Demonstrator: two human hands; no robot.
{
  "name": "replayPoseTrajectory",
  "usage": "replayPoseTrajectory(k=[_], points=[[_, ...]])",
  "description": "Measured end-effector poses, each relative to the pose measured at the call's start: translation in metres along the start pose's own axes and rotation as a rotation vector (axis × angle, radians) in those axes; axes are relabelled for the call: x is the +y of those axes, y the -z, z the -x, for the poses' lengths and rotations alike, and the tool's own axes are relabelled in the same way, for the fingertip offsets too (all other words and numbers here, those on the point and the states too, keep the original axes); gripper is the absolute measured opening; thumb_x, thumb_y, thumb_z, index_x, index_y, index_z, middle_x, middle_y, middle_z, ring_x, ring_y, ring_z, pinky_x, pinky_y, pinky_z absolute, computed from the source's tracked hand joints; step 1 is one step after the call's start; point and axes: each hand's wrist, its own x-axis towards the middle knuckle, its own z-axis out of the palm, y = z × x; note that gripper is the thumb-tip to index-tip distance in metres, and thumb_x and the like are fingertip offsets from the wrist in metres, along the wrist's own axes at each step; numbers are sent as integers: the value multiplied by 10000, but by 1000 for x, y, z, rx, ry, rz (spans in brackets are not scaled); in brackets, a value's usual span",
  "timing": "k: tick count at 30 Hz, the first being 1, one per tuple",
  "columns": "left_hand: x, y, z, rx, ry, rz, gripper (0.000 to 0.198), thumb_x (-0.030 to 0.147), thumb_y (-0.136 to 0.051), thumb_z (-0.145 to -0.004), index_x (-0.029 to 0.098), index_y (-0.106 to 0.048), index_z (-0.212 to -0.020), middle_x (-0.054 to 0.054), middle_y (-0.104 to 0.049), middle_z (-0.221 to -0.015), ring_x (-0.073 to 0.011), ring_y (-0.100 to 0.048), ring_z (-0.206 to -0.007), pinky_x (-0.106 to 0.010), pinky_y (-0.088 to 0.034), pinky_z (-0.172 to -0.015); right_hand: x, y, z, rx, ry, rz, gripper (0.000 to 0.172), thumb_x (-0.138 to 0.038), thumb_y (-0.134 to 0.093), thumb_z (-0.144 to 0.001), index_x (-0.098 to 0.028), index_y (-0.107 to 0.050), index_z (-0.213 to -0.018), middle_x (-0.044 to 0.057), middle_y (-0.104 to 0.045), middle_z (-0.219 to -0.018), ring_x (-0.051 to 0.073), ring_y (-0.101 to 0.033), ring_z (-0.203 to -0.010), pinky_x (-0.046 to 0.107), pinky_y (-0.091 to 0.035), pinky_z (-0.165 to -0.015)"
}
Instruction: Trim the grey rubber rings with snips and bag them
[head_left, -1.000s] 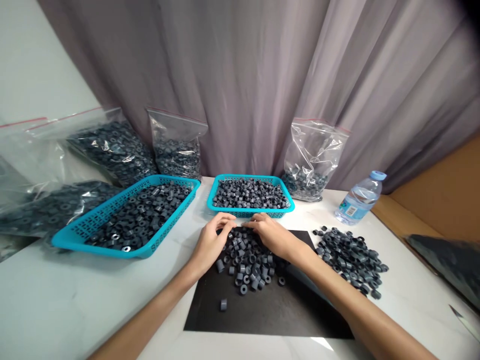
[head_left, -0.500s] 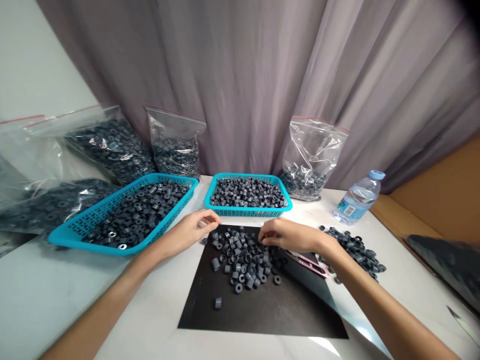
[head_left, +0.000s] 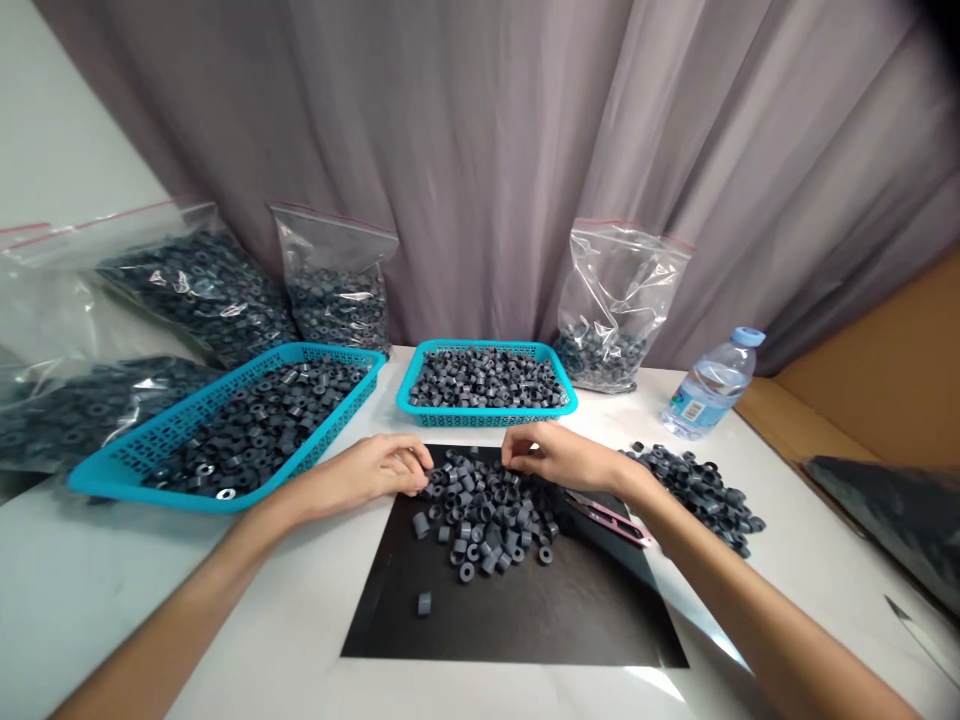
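Note:
A heap of small dark grey rubber rings [head_left: 487,515] lies on a black mat [head_left: 525,610]. My left hand [head_left: 371,470] rests at the heap's left edge, fingers curled with the tips pinched at the rings. My right hand [head_left: 559,458] sits at the heap's upper right, fingers bent and pinched over the rings. What each pinch holds is too small to name. One ring [head_left: 424,603] lies apart near the mat's front left. A pink tool [head_left: 604,515] lies under my right wrist.
Two teal baskets of rings stand behind the mat, a large one [head_left: 150,450] at left and a small one [head_left: 559,405] in the middle. Clear bags of rings [head_left: 337,290] line the curtain. A loose ring pile [head_left: 694,485] and a water bottle [head_left: 709,385] are at right.
My hands have drawn apart from the top middle of the heap to its left and right sides. The pink tool has come into sight. The view has shifted slightly.

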Motion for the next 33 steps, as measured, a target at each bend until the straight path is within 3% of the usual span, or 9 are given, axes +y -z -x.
replayPoseTrajectory(k=[9,14,18,22,27,30,33], points=[[-7,-6,-1,-8,20,148,230,401,-661,-799,214,-635,-929,-29,-730,-777,-244,-754,-806,-357,-601,-759,-10,-30,-21,200,-24,158,220,-220,-536,-1009,-213,-683,-1173,86,-694,-1144,203,-650,-1031,292,-449,-886],[-14,-8,-5,27,6,138,238,446,-599,-828,215,-615,-881,-11,-677,-739,-209,-718,-699,-346,-605,-686,-13,-42,-33,238,-91,176,126,-201,-629,-941,-207,-751,-969,71,-732,-980,215,-673,-903,279,-454,-781],[-8,-13,-4,75,-29,47,323,518,-557,-864,210,-610,-783,6,-624,-673,-185,-638,-616,-285,-529,-586,-11,-40,-34,276,-95,121,121,-177,-627,-921,-190,-745,-894,46,-739,-880,187,-663,-793,261,-452,-713],[-4,-21,-7,173,-108,-49,352,525,-558,-883,213,-627,-736,25,-570,-671,-172,-550,-652,-252,-431,-601,-12,-33,-28,286,-60,40,124,-181,-615,-918,-179,-729,-868,22,-736,-827,156,-654,-741,238,-457,-684],[-8,-34,-15,339,-166,-114,348,519,-496,-937,216,-667,-932,0,-606,-809,-191,-559,-740,-280,-453,-675,-7,-6,-12,376,-41,-7,148,-247,-585,-936,-171,-686,-860,23,-714,-832,155,-626,-742,247,-451,-683],[-6,-43,-17,363,-206,-140,357,502,-503,-944,219,-706,-1022,-48,-671,-1018,-217,-621,-866,-320,-498,-788,10,16,-3,478,-44,5,206,-329,-544,-957,-173,-655,-878,40,-694,-862,170,-609,-769,275,-454,-727],[-1,-50,-17,330,-252,-167,358,474,-474,-972,237,-738,-1025,-50,-703,-1078,-232,-653,-993,-333,-501,-903,34,34,3,566,-82,20,250,-383,-525,-952,-169,-634,-882,61,-679,-871,187,-596,-783,313,-453,-760]])
